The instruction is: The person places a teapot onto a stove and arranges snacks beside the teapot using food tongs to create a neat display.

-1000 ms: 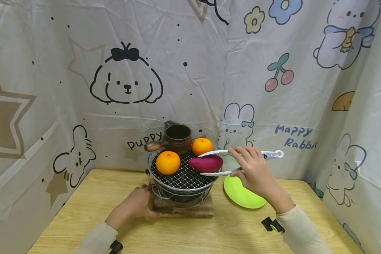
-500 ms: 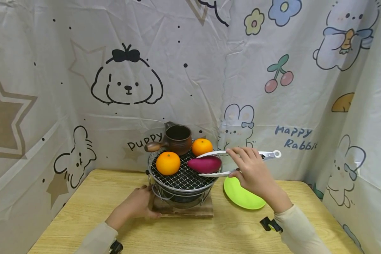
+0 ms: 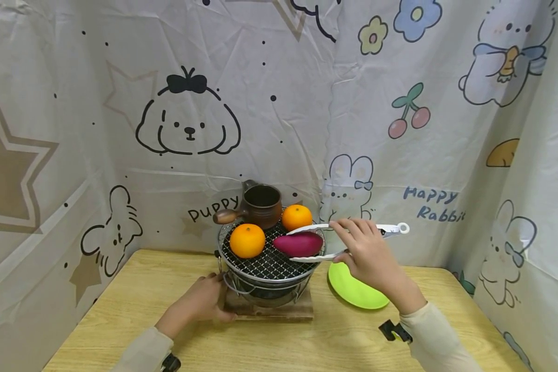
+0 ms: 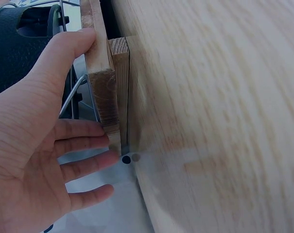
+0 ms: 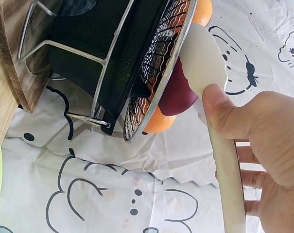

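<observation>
My right hand (image 3: 365, 256) grips white tongs (image 3: 391, 229), fingers on the far arm and thumb on the near one. Between their scalloped ends lies a purple-red sweet potato (image 3: 298, 244), at the right side of the grill's wire mesh (image 3: 265, 266). In the right wrist view the near tong end (image 5: 202, 56) covers part of the sweet potato (image 5: 178, 94). My left hand (image 3: 203, 299) rests against the wooden board (image 3: 274, 310) under the grill. In the left wrist view its thumb lies on the board (image 4: 102, 92), and its fairly straight, spread fingers reach along the side.
Two oranges, the nearer (image 3: 247, 241) and the farther (image 3: 297, 217), sit on the mesh. A brown pot (image 3: 262, 209) with a side handle stands at its back. A lime-green plate (image 3: 355, 289) lies right of the grill. Printed curtains (image 3: 279, 129) enclose the table (image 3: 344, 346).
The tongs and the sweet potato have shifted slightly left over the mesh, with my right hand. My left hand stays at the board. The head view tilts up a little.
</observation>
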Demonstrator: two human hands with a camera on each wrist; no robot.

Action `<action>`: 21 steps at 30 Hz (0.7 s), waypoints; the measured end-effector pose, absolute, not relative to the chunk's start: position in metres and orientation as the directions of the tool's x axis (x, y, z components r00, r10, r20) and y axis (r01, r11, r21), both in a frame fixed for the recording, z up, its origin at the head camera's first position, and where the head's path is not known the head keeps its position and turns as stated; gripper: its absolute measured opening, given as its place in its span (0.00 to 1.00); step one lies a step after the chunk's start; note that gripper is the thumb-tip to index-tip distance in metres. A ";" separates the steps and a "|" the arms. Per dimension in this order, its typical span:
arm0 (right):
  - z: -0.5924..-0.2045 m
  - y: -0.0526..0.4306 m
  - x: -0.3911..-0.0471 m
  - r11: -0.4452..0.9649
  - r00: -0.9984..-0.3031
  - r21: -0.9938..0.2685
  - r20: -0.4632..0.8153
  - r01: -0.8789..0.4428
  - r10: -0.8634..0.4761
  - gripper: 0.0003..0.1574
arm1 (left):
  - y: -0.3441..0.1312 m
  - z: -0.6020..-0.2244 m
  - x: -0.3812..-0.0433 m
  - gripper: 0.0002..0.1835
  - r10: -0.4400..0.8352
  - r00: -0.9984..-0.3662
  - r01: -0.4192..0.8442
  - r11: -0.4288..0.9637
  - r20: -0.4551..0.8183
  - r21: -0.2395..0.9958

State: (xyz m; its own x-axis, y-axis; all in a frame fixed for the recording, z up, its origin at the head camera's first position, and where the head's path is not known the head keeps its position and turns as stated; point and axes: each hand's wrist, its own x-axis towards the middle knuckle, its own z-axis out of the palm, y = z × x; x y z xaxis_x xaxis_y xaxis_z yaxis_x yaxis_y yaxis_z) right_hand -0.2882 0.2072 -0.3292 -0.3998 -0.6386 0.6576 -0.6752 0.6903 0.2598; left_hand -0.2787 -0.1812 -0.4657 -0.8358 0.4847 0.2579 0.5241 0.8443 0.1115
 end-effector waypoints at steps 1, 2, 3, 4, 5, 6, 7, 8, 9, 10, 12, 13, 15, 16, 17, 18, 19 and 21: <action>-0.330 0.207 -0.288 0.689 -0.396 0.262 0.659 -0.676 -0.639 0.46 | -0.181 -0.466 -0.278 0.35 0.484 -0.836 0.523 0.845 0.258 0.110; -0.330 0.207 -0.289 0.687 -0.392 0.263 0.661 -0.677 -0.640 0.47 | -0.181 -0.466 -0.278 0.35 0.484 -0.836 0.523 0.846 0.259 0.106; -0.330 0.207 -0.289 0.685 -0.388 0.265 0.662 -0.678 -0.641 0.47 | -0.181 -0.466 -0.278 0.34 0.484 -0.836 0.522 0.846 0.258 0.104; -0.331 0.207 -0.289 0.683 -0.384 0.267 0.664 -0.680 -0.641 0.47 | -0.181 -0.467 -0.278 0.34 0.484 -0.837 0.522 0.847 0.255 0.103; -0.331 0.207 -0.289 0.681 -0.380 0.268 0.666 -0.681 -0.642 0.47 | -0.181 -0.467 -0.278 0.33 0.484 -0.838 0.521 0.848 0.252 0.102; -0.331 0.207 -0.289 0.681 -0.378 0.269 0.667 -0.682 -0.642 0.47 | -0.180 -0.467 -0.278 0.33 0.483 -0.840 0.518 0.849 0.246 0.104; -0.331 0.207 -0.289 0.679 -0.375 0.269 0.669 -0.683 -0.642 0.47 | -0.180 -0.468 -0.278 0.34 0.482 -0.843 0.516 0.850 0.240 0.107; -0.332 0.207 -0.289 0.678 -0.373 0.268 0.670 -0.685 -0.642 0.46 | -0.181 -0.468 -0.278 0.34 0.480 -0.845 0.514 0.851 0.234 0.111; -0.332 0.207 -0.290 0.677 -0.372 0.268 0.670 -0.685 -0.642 0.46 | -0.181 -0.468 -0.279 0.36 0.478 -0.848 0.511 0.851 0.230 0.116; -0.332 0.207 -0.290 0.676 -0.370 0.269 0.671 -0.686 -0.642 0.46 | -0.181 -0.468 -0.279 0.37 0.476 -0.849 0.510 0.852 0.227 0.119; -0.331 0.206 -0.290 0.674 -0.368 0.268 0.672 -0.689 -0.643 0.45 | -0.181 -0.468 -0.279 0.35 0.476 -0.849 0.509 0.853 0.228 0.114; -0.331 0.206 -0.290 0.672 -0.366 0.268 0.673 -0.690 -0.643 0.45 | -0.181 -0.469 -0.280 0.35 0.477 -0.848 0.510 0.853 0.232 0.110; -0.331 0.205 -0.291 0.671 -0.367 0.266 0.671 -0.692 -0.645 0.45 | -0.181 -0.469 -0.280 0.33 0.479 -0.843 0.513 0.853 0.243 0.099; -0.330 0.205 -0.291 0.670 -0.369 0.263 0.669 -0.694 -0.645 0.45 | -0.181 -0.469 -0.281 0.31 0.480 -0.841 0.514 0.853 0.248 0.093; -0.330 0.204 -0.291 0.671 -0.372 0.261 0.668 -0.695 -0.645 0.45 | -0.181 -0.469 -0.281 0.31 0.481 -0.840 0.515 0.853 0.252 0.088; -0.330 0.204 -0.291 0.671 -0.374 0.258 0.667 -0.696 -0.645 0.45 | -0.181 -0.469 -0.281 0.31 0.481 -0.839 0.515 0.853 0.255 0.086; -0.330 0.204 -0.291 0.672 -0.378 0.255 0.665 -0.696 -0.644 0.45 | -0.181 -0.469 -0.281 0.31 0.480 -0.839 0.514 0.854 0.256 0.083; -0.330 0.203 -0.290 0.673 -0.384 0.249 0.663 -0.696 -0.642 0.46 | -0.181 -0.470 -0.281 0.30 0.480 -0.839 0.513 0.855 0.256 0.080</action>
State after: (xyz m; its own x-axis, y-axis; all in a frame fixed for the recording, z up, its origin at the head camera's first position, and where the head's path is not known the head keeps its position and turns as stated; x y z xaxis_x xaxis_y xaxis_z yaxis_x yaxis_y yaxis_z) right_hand -0.2903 0.2035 -0.3300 -0.3844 -0.6422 0.6632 -0.6961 0.6735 0.2486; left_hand -0.2813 -0.1812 -0.4696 -0.8391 0.4798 0.2563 0.5131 0.8546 0.0801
